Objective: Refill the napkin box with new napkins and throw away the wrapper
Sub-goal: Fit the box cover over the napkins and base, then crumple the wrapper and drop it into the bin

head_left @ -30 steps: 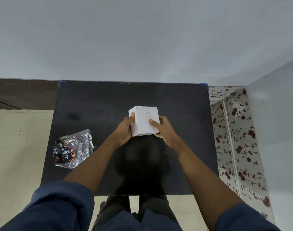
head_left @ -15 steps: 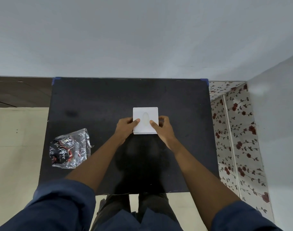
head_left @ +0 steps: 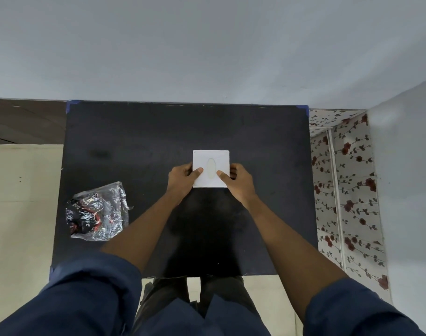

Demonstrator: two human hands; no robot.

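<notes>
A white square napkin box [head_left: 211,157] with an oval slot in its top stands upright near the middle of the black table [head_left: 139,146]. My left hand [head_left: 181,180] grips its left side, thumb on the top face. My right hand [head_left: 239,184] grips its right side, thumb resting beside the slot. A crumpled clear plastic wrapper [head_left: 98,212] with black and red print lies on the table's left side, well apart from both hands. No napkin shows through the slot.
The table stands against a pale wall [head_left: 207,57]. A floral-patterned surface [head_left: 347,190] runs along its right side, next to a grey wall. Beige floor [head_left: 23,202] lies to the left.
The box was tilted in my hands a second ago; it now sits flat and square with its slot facing up. Both hands stay on its sides.
</notes>
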